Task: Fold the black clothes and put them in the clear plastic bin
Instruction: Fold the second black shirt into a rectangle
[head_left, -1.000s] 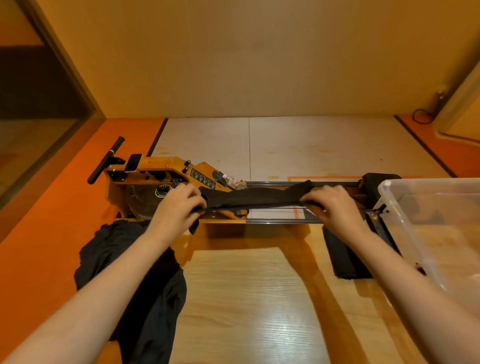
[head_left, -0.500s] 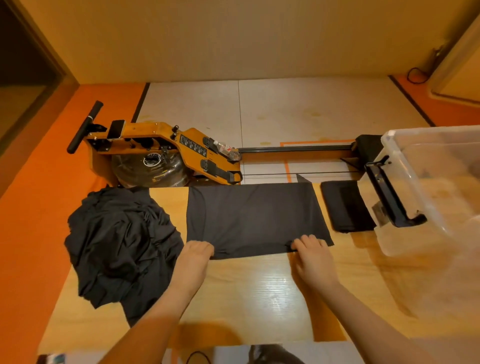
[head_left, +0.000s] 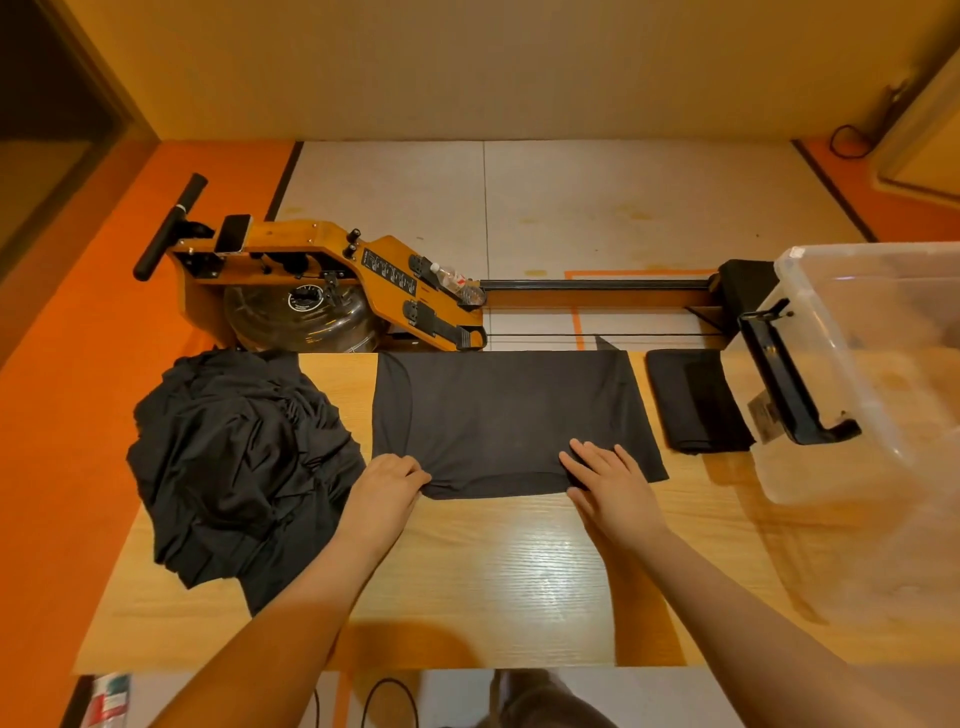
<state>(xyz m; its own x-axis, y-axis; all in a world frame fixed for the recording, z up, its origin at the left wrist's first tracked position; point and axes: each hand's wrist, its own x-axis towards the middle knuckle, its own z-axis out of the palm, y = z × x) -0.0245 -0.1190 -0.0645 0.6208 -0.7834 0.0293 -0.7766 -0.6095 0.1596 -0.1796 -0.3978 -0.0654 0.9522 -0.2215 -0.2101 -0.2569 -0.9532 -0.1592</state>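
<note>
A black garment (head_left: 511, 415) lies spread flat across the middle of the wooden table (head_left: 493, 571). My left hand (head_left: 387, 483) grips its near left corner with curled fingers. My right hand (head_left: 610, 475) lies flat on its near right part, fingers straight. A heap of crumpled black clothes (head_left: 239, 462) sits at the table's left end. A small folded black piece (head_left: 696, 400) lies to the right of the spread garment. The clear plastic bin (head_left: 857, 364) stands at the right end, with a black handle clip on its side.
An orange rowing machine (head_left: 332, 280) with a long rail stands on the floor right behind the table's far edge. Orange and white floor mats lie beyond it. A black cable shows under the table's near edge.
A second ago both hands held the garment stretched in the air over the rower. It now lies flat on the table, and my right hand has gone from its edge to pressing on it.
</note>
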